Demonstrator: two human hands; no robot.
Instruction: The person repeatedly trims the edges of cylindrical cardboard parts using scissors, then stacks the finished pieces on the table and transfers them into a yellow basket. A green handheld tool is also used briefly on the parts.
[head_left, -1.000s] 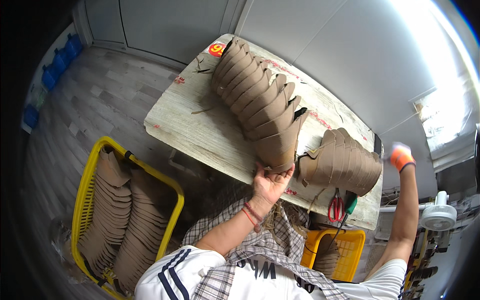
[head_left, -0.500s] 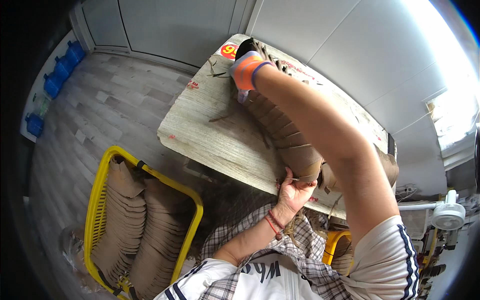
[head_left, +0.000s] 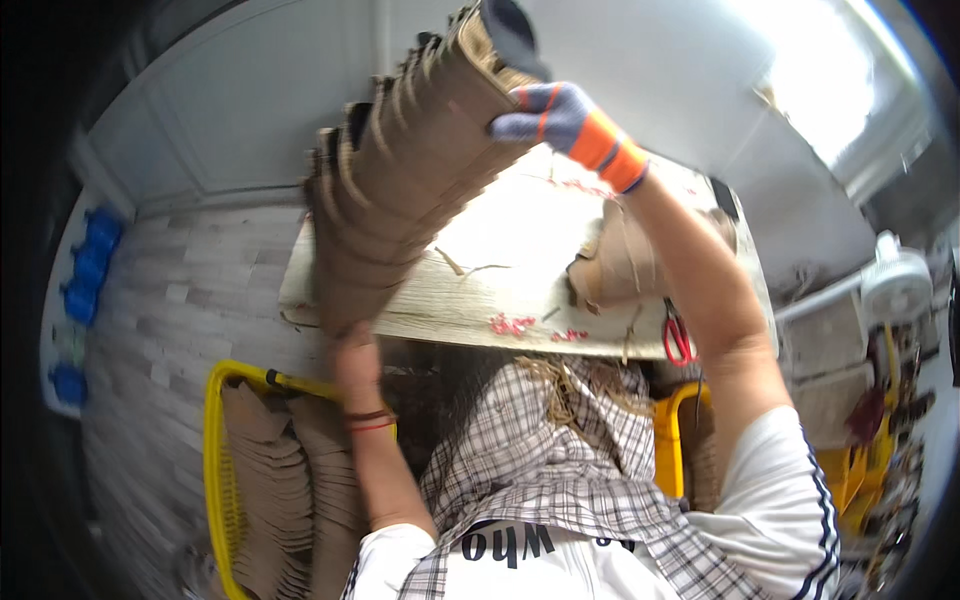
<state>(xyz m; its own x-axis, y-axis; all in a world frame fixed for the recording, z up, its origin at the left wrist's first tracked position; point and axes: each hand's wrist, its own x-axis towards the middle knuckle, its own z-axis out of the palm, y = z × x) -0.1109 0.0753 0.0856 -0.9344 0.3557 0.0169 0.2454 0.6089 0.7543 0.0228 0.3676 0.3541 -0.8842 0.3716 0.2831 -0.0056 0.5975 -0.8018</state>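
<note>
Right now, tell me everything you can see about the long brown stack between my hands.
The long brown stack is many curved, nested pieces that look like leather or fabric, edges staggered along the left, dark material showing at the top. It slants above the table, top toward the right. The gloved right hand grips the top; the bare left hand, blurred, touches the bottom.

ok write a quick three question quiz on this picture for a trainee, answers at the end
1. Which grip is gloved, left or right?
2. True or false: the left grip is at the near end of the held stack.
3. The scissors are mainly what colour in view: a) green, b) red, c) white?

Key:
1. Right grip
2. True
3. b
</note>
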